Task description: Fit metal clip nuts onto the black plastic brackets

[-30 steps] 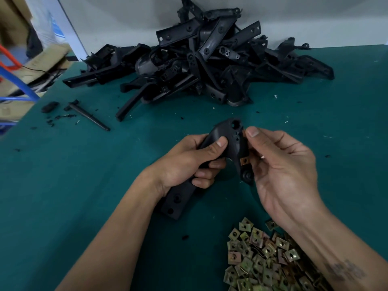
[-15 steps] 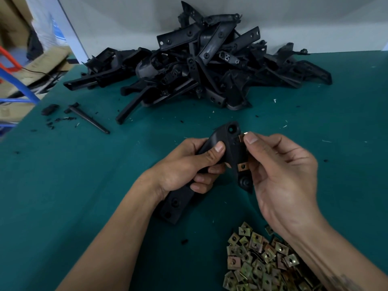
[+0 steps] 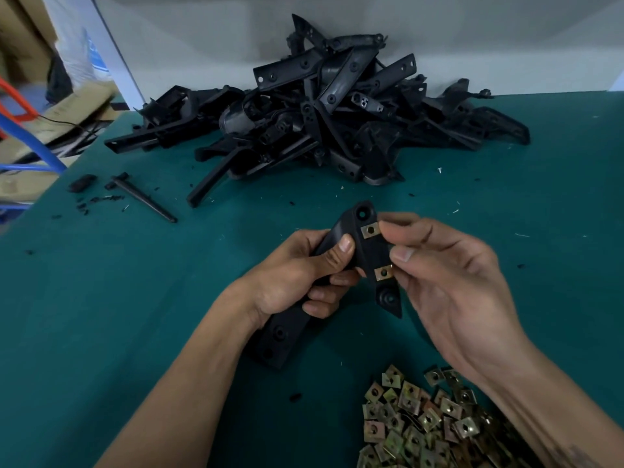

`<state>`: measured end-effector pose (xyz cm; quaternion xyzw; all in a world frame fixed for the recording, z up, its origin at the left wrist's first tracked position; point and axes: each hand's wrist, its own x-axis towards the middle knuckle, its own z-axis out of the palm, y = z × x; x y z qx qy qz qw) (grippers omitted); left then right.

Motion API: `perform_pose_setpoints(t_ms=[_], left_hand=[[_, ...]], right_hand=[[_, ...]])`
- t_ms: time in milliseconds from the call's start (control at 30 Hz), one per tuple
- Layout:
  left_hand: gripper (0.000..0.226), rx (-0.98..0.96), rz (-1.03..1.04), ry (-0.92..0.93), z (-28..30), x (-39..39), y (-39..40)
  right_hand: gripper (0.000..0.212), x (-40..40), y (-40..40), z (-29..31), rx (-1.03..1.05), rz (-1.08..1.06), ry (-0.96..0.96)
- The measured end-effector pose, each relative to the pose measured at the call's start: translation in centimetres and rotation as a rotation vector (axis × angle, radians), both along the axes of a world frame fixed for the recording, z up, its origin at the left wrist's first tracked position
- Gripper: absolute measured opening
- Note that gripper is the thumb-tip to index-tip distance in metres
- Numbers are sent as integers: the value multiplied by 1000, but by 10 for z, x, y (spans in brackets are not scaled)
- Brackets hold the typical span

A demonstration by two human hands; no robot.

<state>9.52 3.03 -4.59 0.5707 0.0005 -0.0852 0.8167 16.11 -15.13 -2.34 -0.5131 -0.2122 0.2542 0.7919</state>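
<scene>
- The right hand (image 3: 449, 282) has its index fingertip and thumb closed in a pinch at the edge of the black plastic bracket (image 3: 351, 244), right against the upper clip nut (image 3: 370, 230), which looks nearly or fully seated over its hole.
- A lower clip nut (image 3: 384, 273) is already on the same edge, just below the thumb.
- The left hand (image 3: 300, 275) is curled around the bracket's middle, thumb pressed on its face, holding it above the bench (image 3: 101, 298).
- To finish this step well, I would push the upper nut straight along the edge until its hole lines up with the bracket's hole, keeping the left thumb braced so the part does not twist.
- Checking that the nut sits flat and square, not cocked, seems worthwhile before letting go.
- The pile of loose clip nuts (image 3: 422, 420) lies near the right forearm, within easy reach for the next one.
- A heap of black brackets (image 3: 320, 113) waits at the far side of the bench; a thin black rod (image 3: 145, 201) lies to the left.
</scene>
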Motion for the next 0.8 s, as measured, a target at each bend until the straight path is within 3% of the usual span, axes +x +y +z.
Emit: perform_pose_setpoints(t_ms=[133, 300, 433, 567, 800], left_hand=[[27, -28, 17, 8, 0, 0, 1], [32, -45, 4, 7, -5, 0, 4], [31, -53, -15, 7, -5, 1, 4], [28, -46, -25, 10, -5, 1, 5], [25, -53, -8, 19, -6, 0, 4]], right_hand=[[23, 11, -7, 7, -137, 129, -51], [22, 27, -55, 15, -517, 85, -363], [18, 1, -105, 7, -707, 202, -531], [24, -18, -114, -8, -771, 155, -591], [16, -20, -95, -20, -783, 36, -661]])
